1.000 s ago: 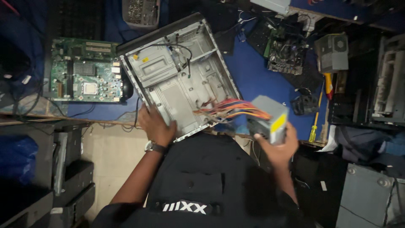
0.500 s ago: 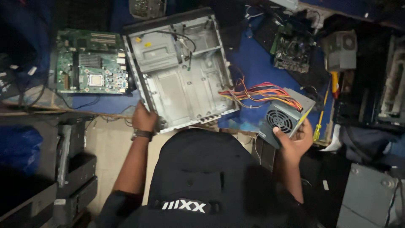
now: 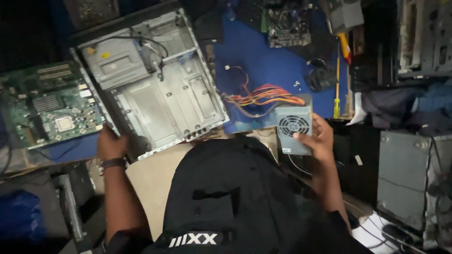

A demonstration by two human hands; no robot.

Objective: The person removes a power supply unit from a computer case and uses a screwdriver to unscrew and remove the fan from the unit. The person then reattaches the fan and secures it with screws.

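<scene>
On the blue work surface (image 3: 254,56), at centre: an open grey computer case (image 3: 155,89), lid off, lying tilted. Inside it: a silver drive box (image 3: 115,61) in the upper left corner, a black cable (image 3: 150,44) looping over that box, and a bare metal floor with standoffs and holes elsewhere. Left hand (image 3: 110,143) closed around the case's lower left corner, thumb on top, a dark watch (image 3: 112,163) at the wrist. Right hand (image 3: 318,138) wrapped around a grey power supply (image 3: 294,129), fingers curled over its right edge, held at the table's near edge, just right of the case and clear of it. Round fan grille facing up; a bundle of orange, red and yellow wires (image 3: 263,96) trailing from its top edge across the blue surface towards the case. Left of the case: a green motherboard (image 3: 52,110) lying flat, edge beside the case wall. Further back: 1 second dark circuit board (image 3: 287,23). Right of the wires: a yellow-handled screwdriver (image 3: 337,84), lying lengthwise, well apart from the power supply's grille.
</scene>
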